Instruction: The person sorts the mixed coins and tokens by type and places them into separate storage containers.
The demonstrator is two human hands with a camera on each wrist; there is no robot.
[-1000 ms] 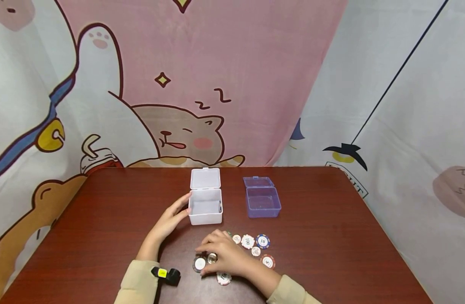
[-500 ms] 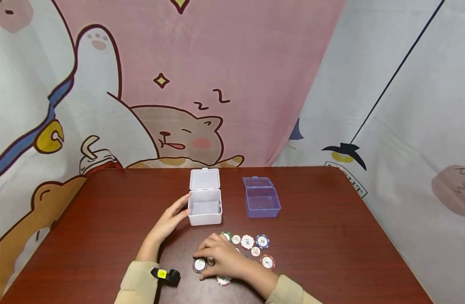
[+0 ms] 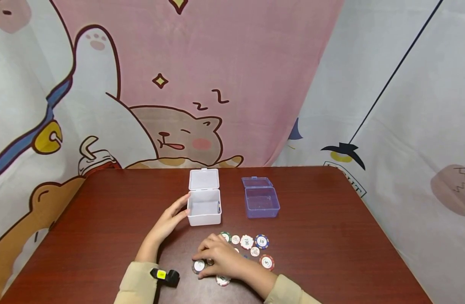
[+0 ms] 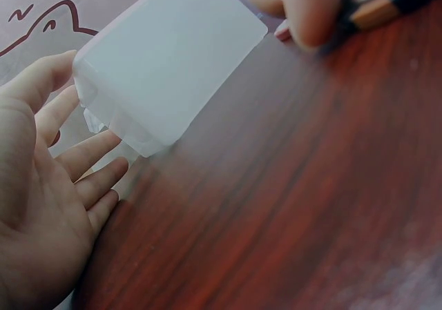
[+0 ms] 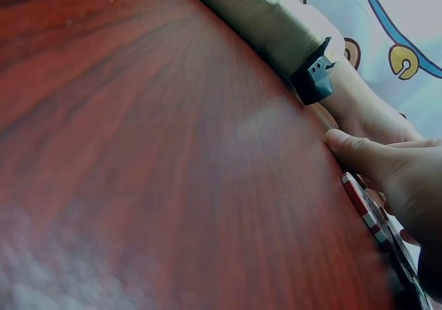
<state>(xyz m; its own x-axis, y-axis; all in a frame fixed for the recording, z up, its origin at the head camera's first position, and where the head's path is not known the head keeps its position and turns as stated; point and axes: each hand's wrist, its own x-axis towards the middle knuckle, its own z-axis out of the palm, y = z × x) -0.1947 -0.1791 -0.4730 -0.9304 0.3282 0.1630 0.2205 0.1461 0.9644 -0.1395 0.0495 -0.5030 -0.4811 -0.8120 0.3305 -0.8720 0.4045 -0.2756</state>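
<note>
My left hand point(image 3: 169, 219) touches the left wall of an open white plastic box point(image 3: 204, 219) with thumb and fingers; in the left wrist view the fingers are extended beside the white box wall point(image 4: 166, 61). At the front, my right hand point(image 3: 224, 255) pinches a black-edged poker chip point(image 3: 198, 266) with a white centre at its rim, between thumb and index finger. A small coin-like disc point(image 3: 210, 261) is mostly covered by that hand. A red-and-white chip point(image 3: 223, 280) lies below the palm, and its edge shows as a red-and-white rim point(image 5: 362, 203) in the right wrist view.
A lidded purple see-through box point(image 3: 262, 213) stands open right of the white one. Several poker chips lie right of my right hand, among them a green point(image 3: 225, 237), a white 100 point(image 3: 246, 242), a blue 10 point(image 3: 261, 241) and a red 5 point(image 3: 266, 262). A coin-like disc point(image 3: 255, 251) lies between them.
My right hand has shifted slightly left and toward me, its thumb and index finger now at the black-edged chip's rim. The coin-like disc is more covered. My left hand stays at the white box.
</note>
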